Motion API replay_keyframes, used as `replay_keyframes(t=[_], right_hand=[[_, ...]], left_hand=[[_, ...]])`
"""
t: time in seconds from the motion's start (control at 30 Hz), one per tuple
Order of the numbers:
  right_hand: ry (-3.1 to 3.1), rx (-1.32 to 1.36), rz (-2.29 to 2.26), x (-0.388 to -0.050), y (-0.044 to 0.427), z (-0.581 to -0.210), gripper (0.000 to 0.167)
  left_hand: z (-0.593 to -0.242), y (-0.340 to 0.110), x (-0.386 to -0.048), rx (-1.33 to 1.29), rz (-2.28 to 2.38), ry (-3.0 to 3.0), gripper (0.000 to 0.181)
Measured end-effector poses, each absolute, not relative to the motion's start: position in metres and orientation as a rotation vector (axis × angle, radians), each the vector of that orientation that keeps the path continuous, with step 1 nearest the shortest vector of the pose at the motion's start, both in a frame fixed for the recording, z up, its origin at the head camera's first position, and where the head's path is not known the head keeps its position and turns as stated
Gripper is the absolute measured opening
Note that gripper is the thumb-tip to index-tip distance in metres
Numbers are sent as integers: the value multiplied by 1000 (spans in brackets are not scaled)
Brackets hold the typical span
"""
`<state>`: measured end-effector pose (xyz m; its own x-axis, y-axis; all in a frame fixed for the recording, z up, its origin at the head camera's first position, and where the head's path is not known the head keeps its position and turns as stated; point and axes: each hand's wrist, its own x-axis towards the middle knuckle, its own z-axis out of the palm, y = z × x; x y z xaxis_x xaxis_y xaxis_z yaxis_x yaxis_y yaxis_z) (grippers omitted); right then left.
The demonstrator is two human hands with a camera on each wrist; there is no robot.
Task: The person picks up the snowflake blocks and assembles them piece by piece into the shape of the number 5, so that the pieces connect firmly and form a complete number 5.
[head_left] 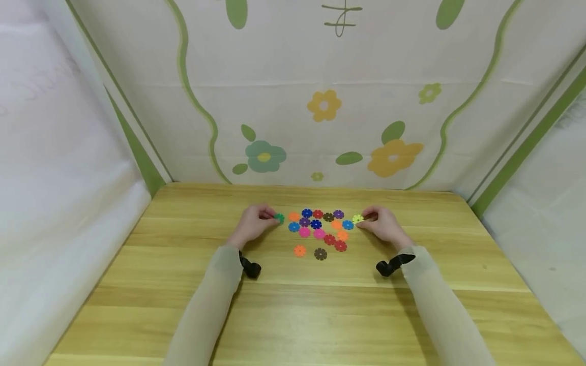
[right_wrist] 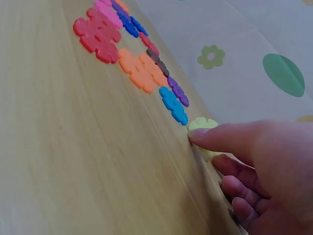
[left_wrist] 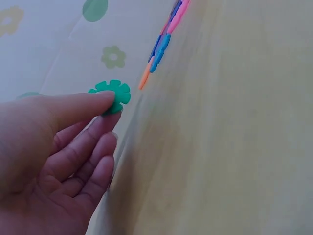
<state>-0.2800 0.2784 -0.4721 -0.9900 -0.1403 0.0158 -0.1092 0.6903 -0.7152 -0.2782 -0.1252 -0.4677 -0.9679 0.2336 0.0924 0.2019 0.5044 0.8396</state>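
My left hand point(head_left: 253, 222) pinches a green notched plastic disc point(left_wrist: 122, 95) between thumb and fingertips, at the left end of a cluster of similar discs. On the opposite side my right hand point(head_left: 382, 224) pinches a yellow-green disc point(right_wrist: 204, 124) with thumb and forefinger. Closest to the yellow-green one lies a light blue disc point(right_wrist: 173, 105). An orange disc point(head_left: 294, 217) is nearest the green one. Between the hands several more discs lie flat, among them a pink disc point(head_left: 304, 232), a dark blue disc point(head_left: 316, 224) and a red disc point(head_left: 340, 246).
In front of the cluster, an orange disc point(head_left: 299, 250) and a dark brown disc point(head_left: 320, 253) lie apart. The wooden table point(head_left: 293, 315) meets a white patterned cloth point(head_left: 293, 127) at its back edge. Black wrist straps point(head_left: 251, 267) sit over both sleeves.
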Motion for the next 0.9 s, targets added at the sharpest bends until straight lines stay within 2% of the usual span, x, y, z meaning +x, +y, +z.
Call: replay_keyframes(t=[0.2, 0.5, 0.7, 0.9], right_hand=[[2779, -108, -1344, -277, 282, -473, 31], [2646, -3, -1553, -263, 270, -451, 49], [2583, -19, -1647, -248, 250, -436, 47], [2498, -48, -1738, -243, 231, -431, 37]], left_hand=[[-470, -120, -275, 358, 1581, 2679, 16], [-459, -107, -268, 337, 1736, 2588, 16], [-453, -97, -260, 378, 1755, 2560, 14], [-451, -86, -252, 440, 1771, 2537, 8]])
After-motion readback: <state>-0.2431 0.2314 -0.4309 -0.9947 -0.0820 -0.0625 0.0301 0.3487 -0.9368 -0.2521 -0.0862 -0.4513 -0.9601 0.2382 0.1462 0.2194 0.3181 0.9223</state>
